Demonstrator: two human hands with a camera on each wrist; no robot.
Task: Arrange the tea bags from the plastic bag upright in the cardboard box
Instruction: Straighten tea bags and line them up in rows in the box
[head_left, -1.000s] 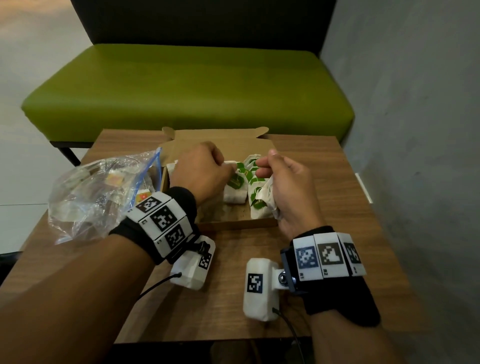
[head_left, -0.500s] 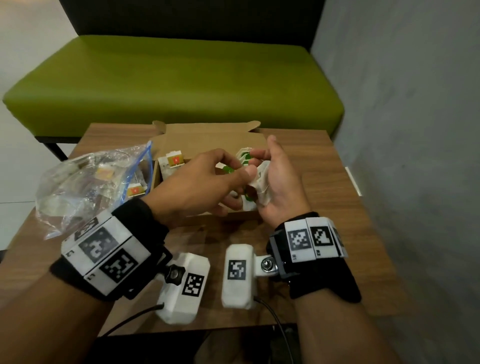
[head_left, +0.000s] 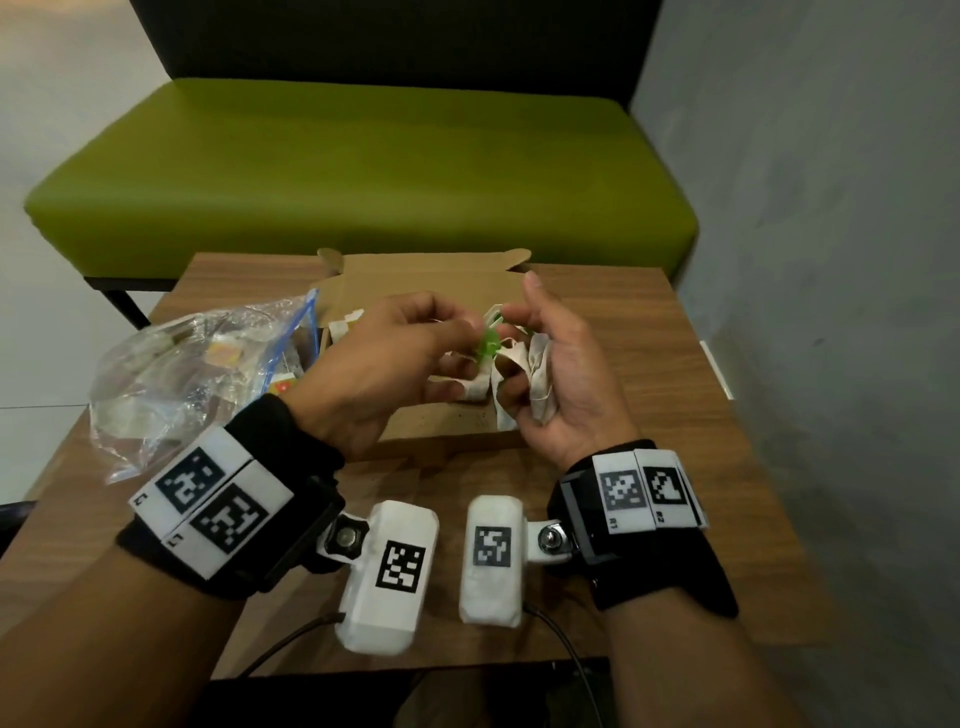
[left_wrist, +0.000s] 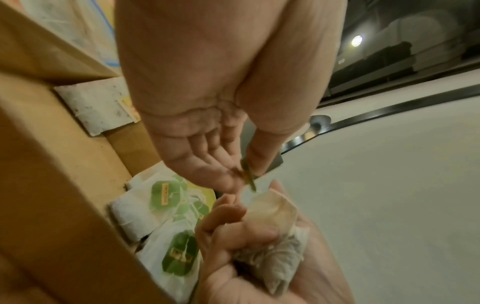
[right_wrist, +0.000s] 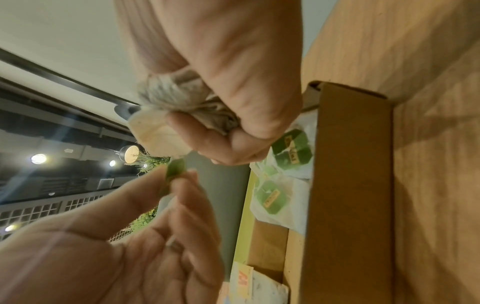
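Above the open cardboard box (head_left: 441, 441) my right hand (head_left: 524, 322) grips a crumpled bunch of tea bags (head_left: 540, 374) in its palm. My left hand (head_left: 457, 338) pinches the green tag (head_left: 488, 345) of one of them between thumb and fingers, just left of the right hand. The left wrist view shows that green tag (left_wrist: 248, 176) above the bunched tea bags (left_wrist: 275, 246). More green-tagged tea bags (right_wrist: 270, 197) lie in the box's right part, and red-tagged ones (head_left: 345, 325) stand at its left. The clear plastic bag (head_left: 197, 374) with more tea bags lies left of the box.
The box sits on a small wooden table (head_left: 675, 467), its lid (head_left: 426, 275) folded back. A green bench (head_left: 363, 171) stands behind the table and a grey wall (head_left: 831, 260) closes the right side.
Both hands have risen out of the box. The left hand moved over to the right hand and took hold of a green tag on the bunch it holds.
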